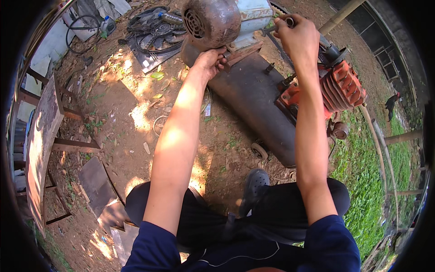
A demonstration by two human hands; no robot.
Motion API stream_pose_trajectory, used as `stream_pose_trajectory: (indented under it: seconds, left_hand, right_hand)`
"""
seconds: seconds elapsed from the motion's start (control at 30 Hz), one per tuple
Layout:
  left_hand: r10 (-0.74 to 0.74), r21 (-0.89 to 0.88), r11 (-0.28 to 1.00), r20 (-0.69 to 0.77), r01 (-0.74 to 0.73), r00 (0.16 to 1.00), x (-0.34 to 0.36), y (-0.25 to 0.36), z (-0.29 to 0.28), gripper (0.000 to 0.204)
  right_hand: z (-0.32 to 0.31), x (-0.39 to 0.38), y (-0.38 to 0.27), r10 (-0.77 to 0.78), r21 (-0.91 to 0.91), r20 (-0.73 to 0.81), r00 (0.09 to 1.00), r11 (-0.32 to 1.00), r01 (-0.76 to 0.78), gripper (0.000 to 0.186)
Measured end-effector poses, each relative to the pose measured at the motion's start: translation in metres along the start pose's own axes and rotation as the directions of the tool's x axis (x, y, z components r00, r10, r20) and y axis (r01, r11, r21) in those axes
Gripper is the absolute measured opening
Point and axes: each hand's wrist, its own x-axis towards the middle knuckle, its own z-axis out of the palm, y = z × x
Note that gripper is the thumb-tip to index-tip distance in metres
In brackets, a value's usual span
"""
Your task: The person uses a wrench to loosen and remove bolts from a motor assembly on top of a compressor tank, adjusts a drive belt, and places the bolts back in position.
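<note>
An air compressor stands before me: a dark cylindrical tank [253,97], a rusty electric motor [213,22] with a grey-blue body, and a red finned pump head [337,88]. My left hand [210,63] is below the motor, its fingers curled at the edge of the rusty mounting bracket [244,54]. What those fingers hold, if anything, is hidden. Raised at the motor's right side, my right hand [299,38] is closed around a metal wrench [289,21], whose round hollow end shows above the fingers. The wrench's far end is hard to make out beside the motor.
A slanted wooden table [43,131] stands at the left, with boards [97,181] on the dirt below. Cables and a fan part [156,34] lie at the back left. A small wheel [259,151] sits beneath the tank. Grass and a dark bird [391,105] are at the right.
</note>
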Motion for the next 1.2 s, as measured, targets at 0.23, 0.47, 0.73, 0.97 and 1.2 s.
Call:
stream_pose_trajectory:
  seconds: [0.23, 0.47, 0.73, 0.97, 1.2]
  left_hand:
    - [0.028, 0.027, 0.999, -0.024, -0.028, 0.999, 0.0, -0.003, 0.01, 0.009]
    - [0.1, 0.018, 0.995, -0.052, -0.099, 0.994, -0.001, -0.005, 0.006, 0.012]
    - [0.077, 0.035, 0.997, -0.075, -0.074, 0.994, -0.001, -0.005, 0.006, 0.015]
    - [0.088, 0.017, 0.996, -0.095, -0.087, 0.992, -0.003, -0.005, 0.005, 0.015]
    - [0.086, 0.063, 0.995, -0.088, -0.081, 0.992, -0.014, -0.001, 0.014, 0.011]
  right_hand:
    - [0.051, -0.092, 0.023, 0.574, 0.897, 0.253, 0.779, 0.162, -0.411, 0.022]
    - [0.079, -0.126, 0.011, 0.708, 0.935, 0.348, 0.615, -0.211, -0.285, 0.027]
    - [0.082, -0.133, 0.017, 0.708, 0.919, 0.387, 0.591, -0.346, -0.188, 0.03]
    - [0.088, -0.132, 0.014, 0.656, 0.897, 0.442, 0.612, -0.337, -0.287, 0.033]
    - [0.064, -0.103, 0.021, 0.404, 0.528, 0.542, 0.737, 0.518, -0.673, 0.035]
